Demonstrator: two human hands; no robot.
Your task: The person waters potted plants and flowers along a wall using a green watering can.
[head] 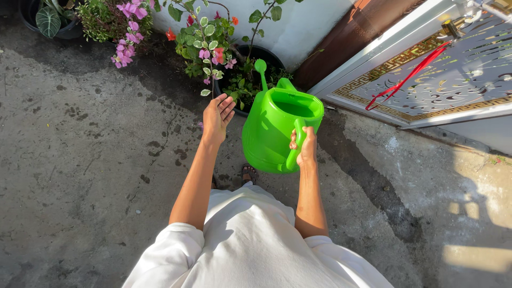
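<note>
My right hand grips the handle of a bright green plastic watering can, held upright in front of me with its spout pointing at the plants. My left hand is raised beside the can, fingers loosely apart, empty, reaching toward a stem of a flowering plant with pink and red blooms. A black pot with small green plants sits just behind the can.
More potted plants with pink flowers line the white wall at the top left. An ornate metal gate with a red strap stands at the right. The concrete ground is stained. A sandalled foot shows below the can.
</note>
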